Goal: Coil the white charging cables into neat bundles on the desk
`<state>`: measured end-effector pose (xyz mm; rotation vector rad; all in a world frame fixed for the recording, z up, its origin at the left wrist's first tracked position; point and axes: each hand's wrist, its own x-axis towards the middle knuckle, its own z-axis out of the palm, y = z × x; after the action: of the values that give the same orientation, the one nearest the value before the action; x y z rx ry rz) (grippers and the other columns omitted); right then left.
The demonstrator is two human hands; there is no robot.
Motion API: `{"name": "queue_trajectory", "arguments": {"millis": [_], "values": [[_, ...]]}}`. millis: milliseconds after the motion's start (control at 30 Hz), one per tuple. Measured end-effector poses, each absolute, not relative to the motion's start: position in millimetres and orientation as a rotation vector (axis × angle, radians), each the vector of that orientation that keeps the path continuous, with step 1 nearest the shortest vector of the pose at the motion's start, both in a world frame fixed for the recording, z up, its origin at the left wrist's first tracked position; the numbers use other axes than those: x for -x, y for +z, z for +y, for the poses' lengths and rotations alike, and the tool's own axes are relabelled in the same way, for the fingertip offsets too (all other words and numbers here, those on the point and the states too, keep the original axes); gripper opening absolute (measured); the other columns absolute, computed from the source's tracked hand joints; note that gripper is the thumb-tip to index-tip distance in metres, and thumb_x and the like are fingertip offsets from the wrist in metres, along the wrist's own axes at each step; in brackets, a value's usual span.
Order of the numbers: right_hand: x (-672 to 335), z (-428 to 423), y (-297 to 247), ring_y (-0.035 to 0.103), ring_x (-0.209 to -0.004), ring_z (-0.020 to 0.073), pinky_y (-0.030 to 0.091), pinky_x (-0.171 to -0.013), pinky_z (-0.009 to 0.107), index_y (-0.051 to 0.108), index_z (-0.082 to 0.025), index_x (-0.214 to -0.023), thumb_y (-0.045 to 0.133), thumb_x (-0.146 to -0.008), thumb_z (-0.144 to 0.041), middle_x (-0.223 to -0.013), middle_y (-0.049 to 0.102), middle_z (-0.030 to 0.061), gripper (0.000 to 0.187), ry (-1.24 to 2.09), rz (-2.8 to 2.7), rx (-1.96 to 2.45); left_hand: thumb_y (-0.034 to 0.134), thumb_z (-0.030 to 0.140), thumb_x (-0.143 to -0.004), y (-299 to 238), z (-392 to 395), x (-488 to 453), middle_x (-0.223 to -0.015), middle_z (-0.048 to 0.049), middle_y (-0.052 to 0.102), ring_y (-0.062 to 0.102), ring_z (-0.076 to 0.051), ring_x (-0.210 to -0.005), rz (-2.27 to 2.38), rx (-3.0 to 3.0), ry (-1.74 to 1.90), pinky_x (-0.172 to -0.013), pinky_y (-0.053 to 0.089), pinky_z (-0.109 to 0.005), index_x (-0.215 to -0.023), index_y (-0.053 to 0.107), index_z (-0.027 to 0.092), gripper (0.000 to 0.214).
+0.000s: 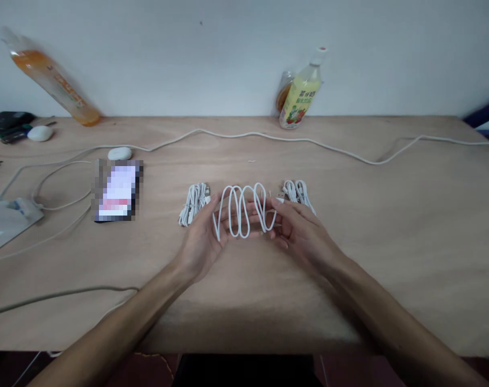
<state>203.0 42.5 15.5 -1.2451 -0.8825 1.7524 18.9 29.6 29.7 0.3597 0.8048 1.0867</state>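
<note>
A white USB cable (244,235) stretches in loose loops between my two hands, above the table. My left hand (199,236) pinches one end of it near the thumb, with its fingers reaching behind the coils. At the other end, my right hand (298,228) grips the cable by a white plug between thumb and fingers. Just beyond the left hand lies a bundle of folded white cables (193,203). Behind the right hand rest more coiled white cables (296,191), partly hidden by that hand.
A phone (118,191) lies at left beside a white earbud case (120,154). One long white cord (260,134) crosses the table's back. An orange drink bottle (58,86) and a yellow drink bottle (302,94) lean against the wall. A white bag (10,223) sits at far left.
</note>
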Motion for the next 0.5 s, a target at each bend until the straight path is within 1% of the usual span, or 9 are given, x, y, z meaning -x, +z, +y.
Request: {"name": "queue_trajectory", "arguments": {"millis": [133,333,500], "values": [[-204.0,41.3,12.2,0.052,-0.059,0.0126,0.031,-0.047,0.023,0.076,-0.022,-0.093,0.091,-0.077,-0.066,-0.071,0.062,-0.0017,0.05,1.716,-0.925,1.232,0.036,0.03,-0.117,30.1,28.4,-18.8,-0.134,-0.0208,0.08,0.079,-0.037,-0.123,0.793,-0.346,1.1,-0.107,0.064,-0.063,-0.163,0.054,0.017,0.051],[-202.7,39.9,10.7,0.053,-0.059,0.0118,0.035,-0.048,0.023,0.08,-0.021,-0.095,0.09,-0.079,-0.067,-0.071,0.062,-0.0017,0.049,1.661,-0.938,1.2,0.032,0.032,-0.118,33.2,28.3,-18.2,-0.133,-0.0199,0.08,0.077,-0.036,-0.128,0.807,-0.39,1.103,-0.109,0.063,-0.061,-0.162,0.053,0.017,0.051],[-202.4,39.6,11.4,0.054,-0.059,0.012,0.035,-0.048,0.023,0.081,-0.02,-0.095,0.086,-0.084,-0.065,-0.071,0.062,-0.0011,0.046,1.624,-0.955,1.192,0.028,0.033,-0.119,33.5,29.3,-17.4,-0.133,-0.021,0.08,0.077,-0.037,-0.129,0.783,-0.384,1.089,-0.11,0.062,-0.063,-0.165,0.05,0.016,0.053]]}}
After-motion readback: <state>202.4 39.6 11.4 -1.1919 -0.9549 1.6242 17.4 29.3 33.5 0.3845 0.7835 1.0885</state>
